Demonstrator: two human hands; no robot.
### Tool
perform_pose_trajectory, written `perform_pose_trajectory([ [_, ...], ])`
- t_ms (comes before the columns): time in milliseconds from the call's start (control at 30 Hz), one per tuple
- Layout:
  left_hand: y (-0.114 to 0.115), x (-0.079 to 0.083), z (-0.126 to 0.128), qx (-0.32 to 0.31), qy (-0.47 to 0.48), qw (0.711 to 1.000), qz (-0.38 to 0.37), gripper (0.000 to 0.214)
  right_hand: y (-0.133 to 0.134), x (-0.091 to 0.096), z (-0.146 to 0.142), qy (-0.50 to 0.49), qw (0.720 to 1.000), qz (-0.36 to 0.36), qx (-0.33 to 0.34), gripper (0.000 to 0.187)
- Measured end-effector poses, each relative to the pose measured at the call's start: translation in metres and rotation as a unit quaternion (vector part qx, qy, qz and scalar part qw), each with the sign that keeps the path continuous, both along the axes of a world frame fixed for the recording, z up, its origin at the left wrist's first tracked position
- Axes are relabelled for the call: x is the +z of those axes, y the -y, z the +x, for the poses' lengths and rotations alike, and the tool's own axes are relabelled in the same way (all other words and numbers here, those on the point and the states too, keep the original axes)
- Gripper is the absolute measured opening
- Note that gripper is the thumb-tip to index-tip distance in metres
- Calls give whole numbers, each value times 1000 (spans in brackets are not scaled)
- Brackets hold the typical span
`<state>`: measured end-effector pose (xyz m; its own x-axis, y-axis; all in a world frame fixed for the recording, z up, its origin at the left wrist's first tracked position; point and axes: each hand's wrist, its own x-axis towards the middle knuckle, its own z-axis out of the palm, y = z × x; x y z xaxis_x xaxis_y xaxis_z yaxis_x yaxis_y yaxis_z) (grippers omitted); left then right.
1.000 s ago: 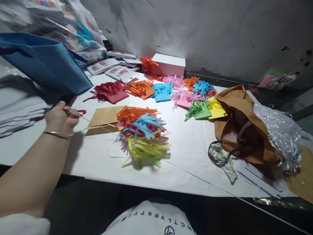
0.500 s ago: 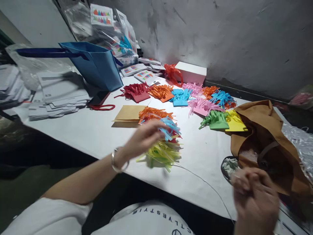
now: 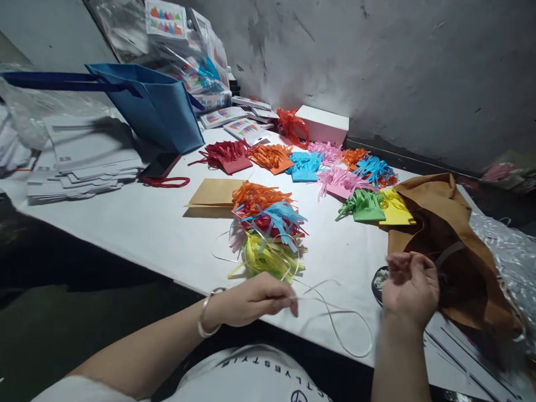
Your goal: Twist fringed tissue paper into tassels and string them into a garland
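Observation:
My left hand [image 3: 255,298] pinches a thin white ribbon [image 3: 335,324] at the near edge of the white table [image 3: 138,229]. The ribbon loops loosely over the edge and runs up into a mixed bundle of fringed paper tassels [image 3: 268,234] in orange, blue, red and yellow, just beyond my left hand. My right hand [image 3: 412,287] is raised to the right with its fingers curled together; whether the ribbon runs through them is unclear. It hovers in front of a brown cloth bag [image 3: 444,234].
Sorted tassel stacks in red [image 3: 226,155], orange, blue, pink, green [image 3: 363,205] and yellow lie at the back. A brown envelope [image 3: 211,192], a blue tote bag [image 3: 154,106], a white box [image 3: 324,124], grey card stacks [image 3: 79,173] and silvery plastic [image 3: 506,251] surround the work area.
My left hand came from the far left, over the tassel bundle, down to the near edge with the ribbon. The taut ribbon now lies slack in loops. My right hand rose into view.

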<state>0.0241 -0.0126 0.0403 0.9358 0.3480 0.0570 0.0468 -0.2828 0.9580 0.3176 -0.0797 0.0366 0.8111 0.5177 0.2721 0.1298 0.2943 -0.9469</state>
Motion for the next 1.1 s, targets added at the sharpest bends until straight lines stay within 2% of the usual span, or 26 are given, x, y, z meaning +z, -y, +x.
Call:
perform_pose_trajectory([
  [67, -5, 2, -32, -56, -45, 997, -17, 47, 0, -20, 17, 48, 996, -71, -25, 31],
  [100, -8, 3, -47, -68, -66, 995, -19, 44, 0, -31, 22, 78, 989, -122, -9, 30],
  [167, -13, 5, -75, -39, -98, 994, -8, 36, 0, -50, 23, 145, 962, -228, 43, 26],
  [200, -16, 7, -88, 8, -109, 994, -3, 34, -1, -59, 21, 181, 943, -271, 63, 24],
  [267, -24, 9, -108, 166, -124, 978, -3, 33, -3, -72, 18, 250, 908, -324, 87, 22],
  [333, -34, 8, -119, 351, -120, 928, -31, 36, -8, -81, 16, 307, 884, -339, 95, 26],
  [367, -41, 6, -120, 424, -102, 897, -65, 37, -10, -84, 16, 335, 873, -341, 94, 31],
  [400, -49, 3, -118, 473, -75, 871, -111, 40, -12, -87, 16, 370, 860, -341, 91, 37],
  [433, -58, -1, -114, 495, -44, 852, -165, 42, -14, -89, 17, 410, 843, -337, 87, 44],
  [467, -67, -6, -108, 492, -11, 840, -227, 45, -16, -90, 18, 453, 824, -328, 87, 49],
  [533, -83, -18, -92, 466, 13, 836, -289, 52, -19, -90, 16, 533, 786, -296, 103, 55],
  [567, -90, -24, -84, 454, 16, 836, -308, 55, -20, -88, 13, 559, 774, -273, 118, 55],
  [633, -99, -34, -68, 436, 23, 836, -332, 56, -23, -76, 1, 579, 769, -225, 151, 49],
  [767, -103, -46, -38, 412, 65, 836, -356, 45, -34, -34, -46, 578, 774, -123, 229, 29],
  [867, -96, -49, -13, 390, 83, 844, -359, 38, -54, -8, -83, 557, 779, -78, 276, 25],
  [933, -89, -49, 4, 371, 86, 853, -358, 38, -75, -1, -100, 518, 796, -103, 296, 25],
  [1000, -81, -48, 15, 351, 86, 865, -349, 40, -99, -2, -109, 454, 823, -165, 301, 29],
  [1100, -72, -45, 14, 340, 83, 883, -313, 42, -128, -9, -110, 387, 841, -203, 320, 34],
])
